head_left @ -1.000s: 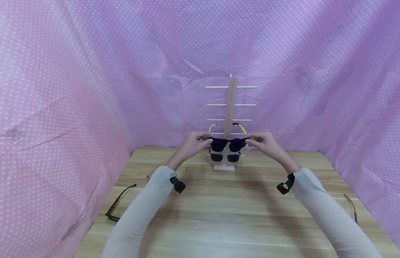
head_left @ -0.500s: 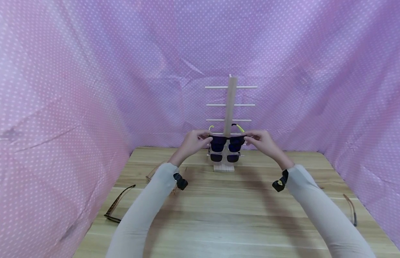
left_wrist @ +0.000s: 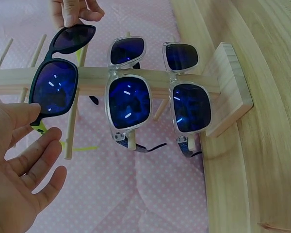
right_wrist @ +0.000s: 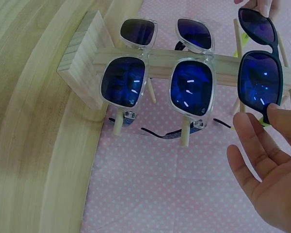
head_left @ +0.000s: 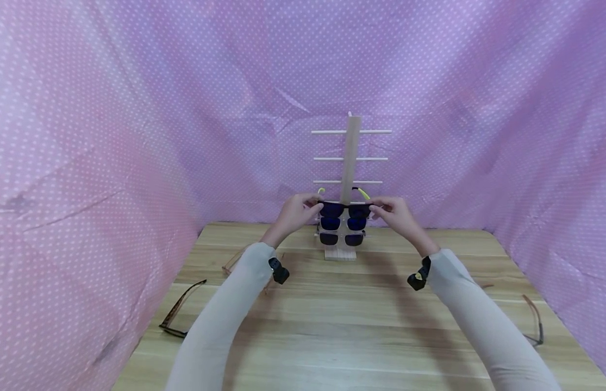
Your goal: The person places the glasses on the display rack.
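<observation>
A pair of black sunglasses with blue lenses and yellow-green temples is held at its two outer corners, in front of the wooden display stand. My left hand pinches one corner between thumb and fingers; my right hand pinches the other. In the left wrist view the black sunglasses overlap the third peg from the base, temples pointing back past it. Just below, clear-framed sunglasses hang on the second peg, and another clear-framed pair hangs on the lowest peg beside the base.
Three upper pegs stick out from the post above the hands. Tortoiseshell glasses lie at the table's left, with thin-framed glasses partly behind the left sleeve. More glasses lie at the right edge. Pink dotted cloth surrounds the table.
Both hands have raised the black sunglasses slightly, so the clear-framed pair on the second peg now shows fully below them. Both forearms have shifted inward a little.
</observation>
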Demonstrator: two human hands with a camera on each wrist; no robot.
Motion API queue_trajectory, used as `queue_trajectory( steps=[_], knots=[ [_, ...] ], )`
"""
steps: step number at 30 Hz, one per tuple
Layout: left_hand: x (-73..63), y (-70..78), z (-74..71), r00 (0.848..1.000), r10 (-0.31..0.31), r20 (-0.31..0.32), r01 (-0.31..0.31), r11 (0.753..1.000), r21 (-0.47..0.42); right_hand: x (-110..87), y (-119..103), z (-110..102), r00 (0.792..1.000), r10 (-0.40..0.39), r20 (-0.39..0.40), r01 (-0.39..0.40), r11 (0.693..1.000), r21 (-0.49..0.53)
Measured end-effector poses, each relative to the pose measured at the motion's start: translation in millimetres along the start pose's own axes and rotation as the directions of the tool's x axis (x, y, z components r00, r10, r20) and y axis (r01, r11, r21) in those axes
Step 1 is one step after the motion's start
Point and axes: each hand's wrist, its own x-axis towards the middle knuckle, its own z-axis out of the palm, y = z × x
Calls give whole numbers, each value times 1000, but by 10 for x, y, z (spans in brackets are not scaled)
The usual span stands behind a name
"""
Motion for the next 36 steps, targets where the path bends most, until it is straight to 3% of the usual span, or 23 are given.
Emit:
queue_trajectory(
  steps=[18,27,36],
  knots=[
    [11,-92,72,1000,-6,-15,5,999,-49,-2,-34,68,999,28,-42,-29,1000,-6],
    [27,-117,114,999,-25,-36,22,998,-64,83,386,167,995,45,-88,-45,999,8],
    [18,-88,159,997,-58,-58,55,997,-54,82,433,191,989,60,-135,-60,998,3]
  ],
)
